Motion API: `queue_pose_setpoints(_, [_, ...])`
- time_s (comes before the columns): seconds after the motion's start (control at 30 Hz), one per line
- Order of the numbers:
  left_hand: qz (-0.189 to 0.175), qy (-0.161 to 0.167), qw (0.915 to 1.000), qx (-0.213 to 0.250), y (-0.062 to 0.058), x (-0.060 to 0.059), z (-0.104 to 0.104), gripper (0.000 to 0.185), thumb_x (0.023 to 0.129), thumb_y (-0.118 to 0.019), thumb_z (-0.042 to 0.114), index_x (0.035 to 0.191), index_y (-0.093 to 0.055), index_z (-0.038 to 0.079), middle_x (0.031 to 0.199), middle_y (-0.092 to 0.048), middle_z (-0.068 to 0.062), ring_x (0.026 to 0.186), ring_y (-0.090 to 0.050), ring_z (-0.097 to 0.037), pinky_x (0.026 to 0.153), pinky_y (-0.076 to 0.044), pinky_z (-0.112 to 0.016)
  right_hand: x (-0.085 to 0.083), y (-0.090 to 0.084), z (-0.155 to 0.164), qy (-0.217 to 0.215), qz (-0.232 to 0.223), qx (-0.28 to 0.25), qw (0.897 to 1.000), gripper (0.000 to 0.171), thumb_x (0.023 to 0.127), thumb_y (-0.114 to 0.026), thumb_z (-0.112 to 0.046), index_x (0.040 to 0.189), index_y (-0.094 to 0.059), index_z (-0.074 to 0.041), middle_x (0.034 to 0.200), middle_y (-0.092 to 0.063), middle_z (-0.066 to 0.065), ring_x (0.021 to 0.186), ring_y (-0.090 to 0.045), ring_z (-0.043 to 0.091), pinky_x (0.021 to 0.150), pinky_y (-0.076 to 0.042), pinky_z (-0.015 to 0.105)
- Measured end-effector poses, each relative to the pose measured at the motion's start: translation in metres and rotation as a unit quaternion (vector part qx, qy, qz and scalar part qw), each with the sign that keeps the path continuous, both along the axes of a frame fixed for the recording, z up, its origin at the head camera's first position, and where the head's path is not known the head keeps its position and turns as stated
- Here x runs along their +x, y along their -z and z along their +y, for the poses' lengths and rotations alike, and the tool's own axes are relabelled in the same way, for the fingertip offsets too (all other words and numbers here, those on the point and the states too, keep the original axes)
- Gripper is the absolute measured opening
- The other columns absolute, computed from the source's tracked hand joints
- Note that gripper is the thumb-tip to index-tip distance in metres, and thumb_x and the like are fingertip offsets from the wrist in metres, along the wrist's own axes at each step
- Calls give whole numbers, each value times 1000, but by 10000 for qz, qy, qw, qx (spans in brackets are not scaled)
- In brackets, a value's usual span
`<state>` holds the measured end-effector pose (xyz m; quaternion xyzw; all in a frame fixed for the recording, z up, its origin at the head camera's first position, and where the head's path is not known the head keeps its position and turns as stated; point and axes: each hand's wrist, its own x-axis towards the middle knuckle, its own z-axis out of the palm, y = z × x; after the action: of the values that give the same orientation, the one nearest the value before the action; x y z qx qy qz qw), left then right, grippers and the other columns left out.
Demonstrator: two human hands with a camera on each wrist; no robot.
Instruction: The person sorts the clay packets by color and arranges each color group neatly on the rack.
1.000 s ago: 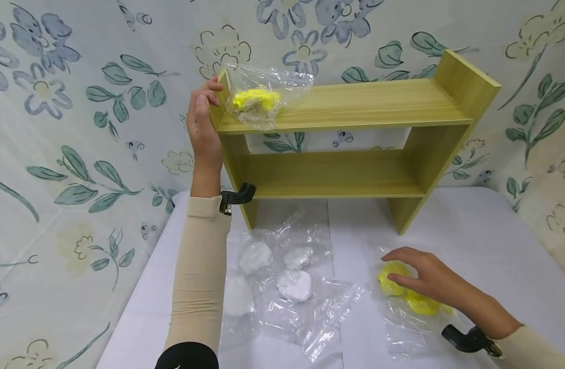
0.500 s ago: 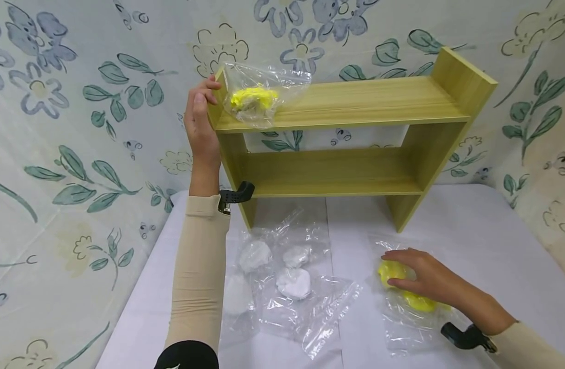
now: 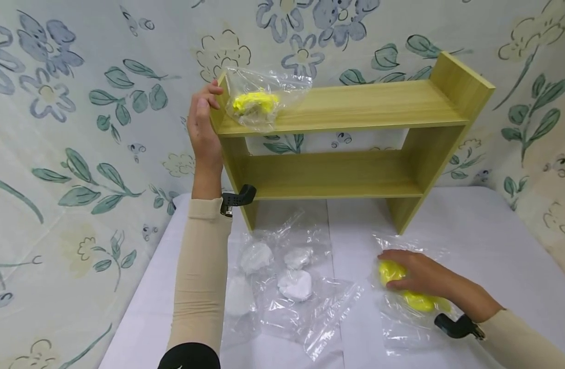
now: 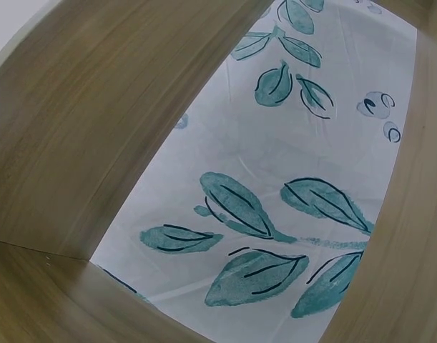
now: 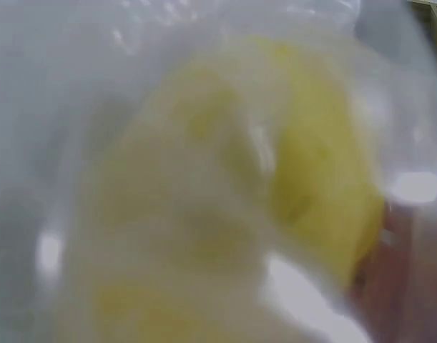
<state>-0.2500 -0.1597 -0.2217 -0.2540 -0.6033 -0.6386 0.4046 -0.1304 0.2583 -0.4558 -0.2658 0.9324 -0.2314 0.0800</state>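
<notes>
A wooden two-tier shelf [image 3: 342,177] stands at the back of the table. My left hand [image 3: 204,120] grips the upper end of its left side panel. A clear plastic bag with a yellow lump [image 3: 256,102] lies on the top tier, close to that hand. At the right front, my right hand [image 3: 427,277] holds a clear bag of yellow lumps [image 3: 420,301], thumb and fingers around the far lump. The yellow [image 5: 318,164] shows blurred through plastic in the right wrist view. The left wrist view shows the shelf's boards [image 4: 96,107] and the cloth behind.
Several clear bags with white lumps [image 3: 295,285] lie on the white table [image 3: 356,338], in front of the shelf's left half. A floral cloth [image 3: 98,169] hangs behind and to both sides.
My right hand has moved slightly left and closed in on the yellow lump in its bag. The left hand stays on the shelf's side panel.
</notes>
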Motion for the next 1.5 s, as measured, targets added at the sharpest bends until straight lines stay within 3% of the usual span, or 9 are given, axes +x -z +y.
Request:
queue_pose_setpoints(0.4, [-141,-3,9999,-14,0,2,1,23,96,-30,11,83,-49,13,121,-53,-28,131,-44,-17,113,-24,-23,-4,3,-3,-160,-86,182,9997,60,76,-81,-32,126,-60,-7,130,-58,19,119,-52,42,97,-42,59])
queue_pose_setpoints(0.67, [-136,-42,9998,-110,0,2,0,23,96,-30,12,84,-49,14,124,-53,-27,132,-43,-15,113,-23,-22,-3,7,-6,-19,29,244,9997,57,74,-82,-26,123,-62,-6,127,-60,18,118,-54,41,97,-43,58])
queue_pose_setpoints(1.03, [-218,-110,9996,-135,-1,1,0,23,96,-31,13,85,-49,5,126,-54,-24,132,-43,-14,113,-23,-21,-4,8,-11,301,16,250,9992,47,74,-81,-24,115,-63,-8,117,-65,9,109,-59,34,94,-46,56])
queue_pose_setpoints(1.33, [-169,-96,9998,-88,0,-2,-1,24,97,-30,11,83,-49,14,123,-54,-25,132,-44,-16,113,-23,-22,-8,11,-9,179,666,4,9976,39,76,-80,-15,112,-65,-9,109,-67,3,103,-62,28,92,-49,51])
queue_pose_setpoints(1.5, [-187,-54,9998,-42,1,-2,-1,24,97,-30,11,83,-49,15,123,-54,-25,131,-44,-15,113,-23,-22,-9,11,-9,304,752,-155,9966,37,77,-79,-13,111,-66,-8,109,-68,4,104,-62,29,91,-49,51])
